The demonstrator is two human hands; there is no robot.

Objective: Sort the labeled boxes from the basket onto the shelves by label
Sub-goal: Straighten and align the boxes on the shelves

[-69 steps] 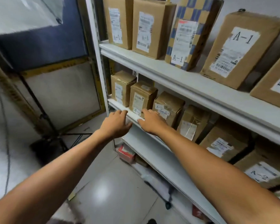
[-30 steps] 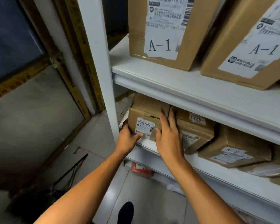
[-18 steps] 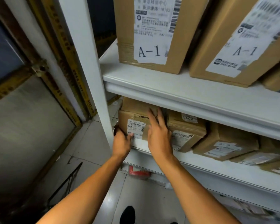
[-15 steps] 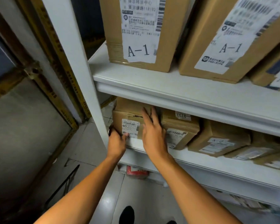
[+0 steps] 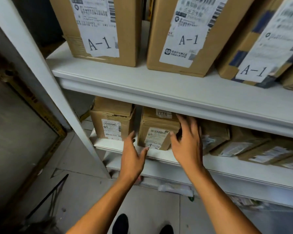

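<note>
Both hands reach to the lower shelf of a white rack. The left hand is spread wide, fingers straight, at the left front corner of the A-2 box; contact with the box cannot be confirmed. The right hand is also wide, fingers extended along the right side of the same box, thumb at its front right edge. Neither hand holds anything.

The A-2 box stands upright at the front edge of the lower shelf, second from the left. A similar carton stands just beside it on the left, with a narrow gap between. Further blurred cartons lie to the right.

The upper shelf carries three A-1 boxes, upright, labels facing near.
</note>
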